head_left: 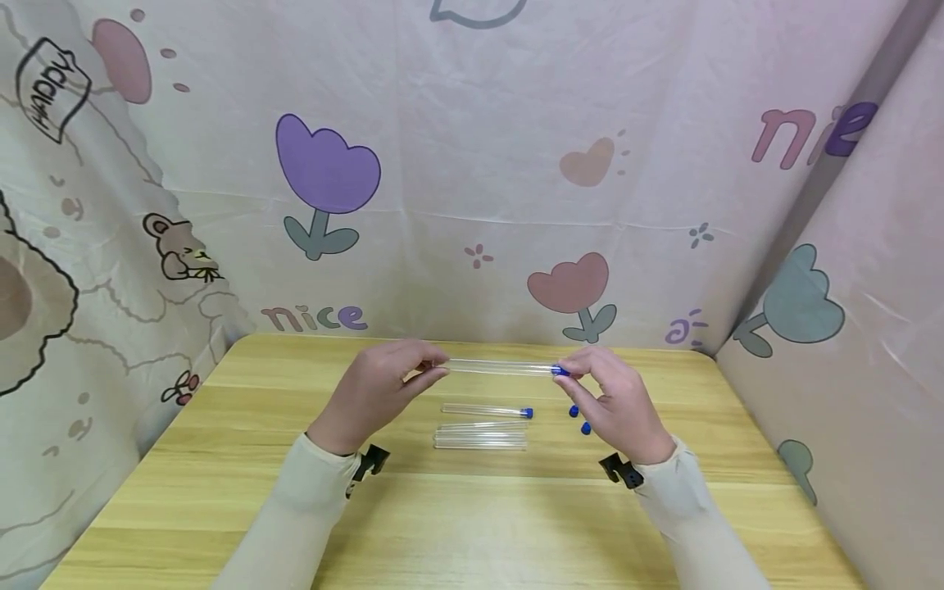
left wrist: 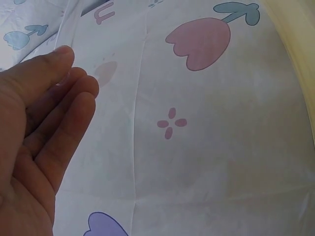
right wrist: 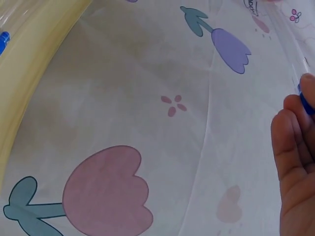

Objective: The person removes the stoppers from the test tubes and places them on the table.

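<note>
Both hands hold a clear test tube [head_left: 501, 368] level above the table. My left hand [head_left: 389, 392] pinches its left end between thumb and fingers. At the right end my right hand [head_left: 610, 400] pinches a blue cap [head_left: 560, 370], which sits at the tube's mouth; whether it is fully seated I cannot tell. In the left wrist view the left hand [left wrist: 47, 113] shows thumb and fingertips close together, the tube barely visible. The right wrist view has the right hand [right wrist: 298, 142] at its edge, with the blue cap [right wrist: 306, 102] between thumb and finger.
On the wooden table [head_left: 472, 524] lies a capped test tube [head_left: 483, 410]. Several uncapped tubes [head_left: 479, 440] lie side by side nearer to me. Two loose blue caps, one farther [head_left: 574, 410] and one nearer [head_left: 586, 428], lie by the right hand. A printed curtain [head_left: 442, 164] surrounds the table.
</note>
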A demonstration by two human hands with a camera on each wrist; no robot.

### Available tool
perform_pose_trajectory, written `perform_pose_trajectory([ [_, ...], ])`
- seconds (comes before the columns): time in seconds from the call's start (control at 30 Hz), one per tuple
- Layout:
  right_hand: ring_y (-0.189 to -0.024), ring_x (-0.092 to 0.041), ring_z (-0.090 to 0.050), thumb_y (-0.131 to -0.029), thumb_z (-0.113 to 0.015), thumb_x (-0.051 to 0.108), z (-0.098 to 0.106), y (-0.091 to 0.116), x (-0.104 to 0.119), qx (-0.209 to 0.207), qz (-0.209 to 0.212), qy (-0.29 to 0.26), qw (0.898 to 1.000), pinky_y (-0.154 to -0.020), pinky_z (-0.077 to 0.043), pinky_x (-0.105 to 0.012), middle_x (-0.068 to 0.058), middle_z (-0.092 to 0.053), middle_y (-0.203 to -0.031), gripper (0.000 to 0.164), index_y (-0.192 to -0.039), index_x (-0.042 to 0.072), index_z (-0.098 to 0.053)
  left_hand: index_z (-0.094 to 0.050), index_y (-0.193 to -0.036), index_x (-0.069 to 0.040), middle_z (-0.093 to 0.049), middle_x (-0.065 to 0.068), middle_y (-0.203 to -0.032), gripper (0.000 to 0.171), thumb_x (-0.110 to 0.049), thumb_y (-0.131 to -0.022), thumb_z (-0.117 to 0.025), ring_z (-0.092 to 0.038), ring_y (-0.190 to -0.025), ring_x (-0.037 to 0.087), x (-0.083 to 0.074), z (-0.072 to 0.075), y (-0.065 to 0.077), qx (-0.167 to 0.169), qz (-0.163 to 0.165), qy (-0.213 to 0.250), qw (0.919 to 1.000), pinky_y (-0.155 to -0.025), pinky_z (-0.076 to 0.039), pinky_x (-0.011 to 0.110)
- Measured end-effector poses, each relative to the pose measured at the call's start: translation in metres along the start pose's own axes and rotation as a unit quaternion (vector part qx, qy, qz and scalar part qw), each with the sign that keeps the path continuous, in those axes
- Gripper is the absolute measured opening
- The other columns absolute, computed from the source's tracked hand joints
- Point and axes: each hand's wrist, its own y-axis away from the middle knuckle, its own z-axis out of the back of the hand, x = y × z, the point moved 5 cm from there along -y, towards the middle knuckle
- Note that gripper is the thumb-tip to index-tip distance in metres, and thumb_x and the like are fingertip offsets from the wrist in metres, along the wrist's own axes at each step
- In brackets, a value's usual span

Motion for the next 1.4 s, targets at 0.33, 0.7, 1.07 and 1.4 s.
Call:
perform_pose_trajectory([
  [0.33, -0.092, -0.021, -0.069, -0.106, -0.061, 0.031, 0.0034, -0.0022, 0.0019, 0.025, 0.044, -0.032, 0.998, -0.098, -0.049, -0.017, -0.006, -0.073, -0.099, 0.031, -0.101, 0.004, -0.073, -0.076, -0.101, -0.007, -0.075, -0.001, -0.091, 0.019, -0.008, -0.084, -0.085, -0.067, -0.074, 0.008, 0.0005, -0.0026, -0.0001, 0.008, 0.003, -0.001, 1.0000, -0.069, -0.058, 0.022],
  [0.7, -0.085, -0.017, -0.066, -0.105, -0.061, 0.034, 0.0016, 0.0007, -0.0007, 0.024, -0.002, -0.028, 0.999, -0.099, -0.048, -0.016, -0.005, -0.072, -0.094, 0.032, -0.101, 0.004, -0.071, -0.076, -0.101, -0.008, -0.076, -0.002, -0.091, 0.021, -0.011, -0.083, -0.087, -0.069, -0.077, 0.008, -0.0020, -0.0001, -0.0003, 0.009, 0.007, -0.018, 0.9998, -0.071, -0.060, 0.024],
  [1.07, -0.091, -0.015, -0.064, -0.106, -0.059, 0.030, -0.0035, 0.0022, -0.0005, 0.080, 0.009, -0.051, 0.995, -0.087, -0.049, -0.017, -0.001, -0.070, -0.101, 0.028, -0.102, 0.005, -0.070, -0.076, -0.104, -0.006, -0.076, 0.000, -0.093, 0.020, -0.008, -0.086, -0.084, -0.069, -0.075, 0.009, -0.0005, -0.0003, -0.0007, 0.026, 0.027, -0.018, 0.9991, -0.068, -0.058, 0.023],
  [1.4, -0.082, -0.010, -0.060, -0.106, -0.060, 0.027, -0.0051, 0.0013, 0.0015, 0.050, 0.026, -0.057, 0.997, -0.076, -0.052, -0.017, 0.000, -0.069, -0.098, 0.023, -0.100, 0.006, -0.068, -0.076, -0.103, -0.007, -0.075, 0.000, -0.092, 0.021, -0.008, -0.085, -0.085, -0.067, -0.073, 0.009, -0.0004, 0.0011, -0.0015, 0.024, 0.026, -0.027, 0.9990, -0.066, -0.057, 0.023],
])
